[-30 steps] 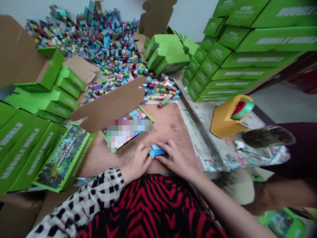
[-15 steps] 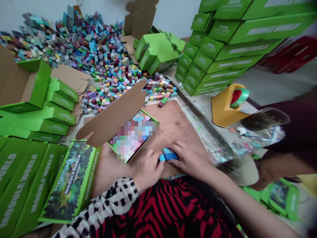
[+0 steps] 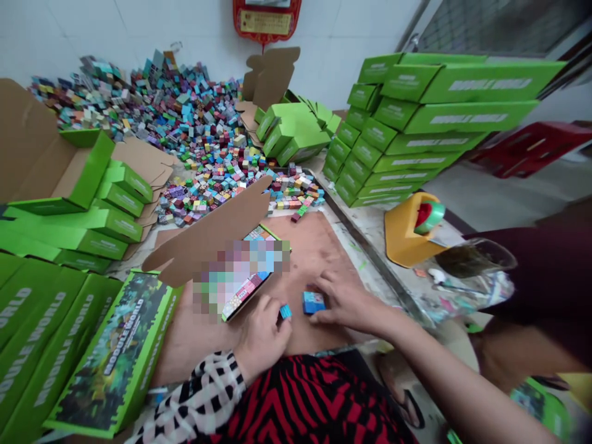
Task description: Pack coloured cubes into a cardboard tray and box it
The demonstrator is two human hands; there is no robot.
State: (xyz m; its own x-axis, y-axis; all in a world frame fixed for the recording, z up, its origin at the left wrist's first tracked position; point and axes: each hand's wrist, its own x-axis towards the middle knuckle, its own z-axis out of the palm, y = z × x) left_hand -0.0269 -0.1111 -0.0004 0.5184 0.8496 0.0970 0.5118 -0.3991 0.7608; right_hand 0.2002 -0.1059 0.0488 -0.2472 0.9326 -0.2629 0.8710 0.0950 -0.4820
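My left hand (image 3: 264,330) pinches a small bright-blue cube (image 3: 285,311) between thumb and fingers. A short gap to the right, the thumb and fingers of my right hand (image 3: 345,302) close round a darker blue block piece (image 3: 313,302), low over the brown board (image 3: 314,246). Whether that piece is one block or several pressed together, I cannot tell. Just beyond my left hand lies an open green box (image 3: 274,232), filled with rows of colourful cubes and partly blurred out. Its brown cardboard lid (image 3: 208,231) stands raised along the far side.
A big heap of small cubes (image 3: 194,117) spreads along the wall. Green boxes (image 3: 416,117) are stacked at the right, and closed printed boxes (image 3: 111,345) line the left. Near a yellow tape dispenser (image 3: 402,231) stands a clear cup (image 3: 476,258); another person sits at the right.
My hands have moved apart; the left has drawn away leftward with the small cube, while the right keeps the darker blue piece. The view has tilted up, showing more wall.
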